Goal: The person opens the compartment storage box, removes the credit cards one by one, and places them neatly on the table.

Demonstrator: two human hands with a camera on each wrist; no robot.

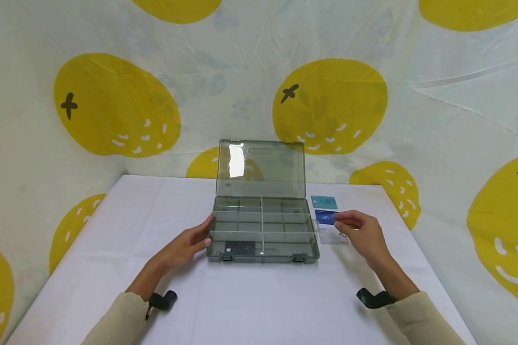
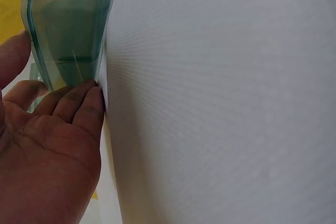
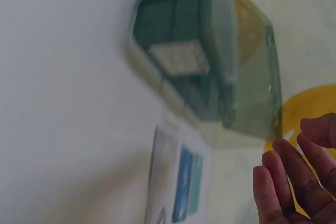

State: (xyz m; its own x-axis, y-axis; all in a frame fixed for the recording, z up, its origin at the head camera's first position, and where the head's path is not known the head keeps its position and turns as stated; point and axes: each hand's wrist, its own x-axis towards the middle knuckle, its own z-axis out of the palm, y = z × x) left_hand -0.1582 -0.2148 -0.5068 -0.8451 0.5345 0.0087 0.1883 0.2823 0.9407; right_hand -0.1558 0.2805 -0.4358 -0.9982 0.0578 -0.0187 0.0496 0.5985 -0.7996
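A transparent grey-green divided storage box (image 1: 263,261) stands on the table with its lid (image 1: 280,167) raised. My left hand (image 1: 183,247) rests its fingers and thumb against the box's left wall; in the left wrist view its fingers (image 2: 79,100) lie low along that wall. A dark card (image 1: 241,248) lies in the front left compartment. To the right of the box, a teal card (image 1: 324,202), a blue card (image 1: 324,217) and a whitish card (image 1: 331,235) lie in a column. Over the lower two hovers my right hand (image 1: 364,235), nothing between its loosely bent fingers (image 3: 299,169).
A white cloth covers the table (image 1: 259,306). Behind it hangs a pale curtain (image 1: 233,86) printed with big yellow fruit. A pale label (image 3: 180,57) sits on the box's right wall. Both wrists carry black cameras.
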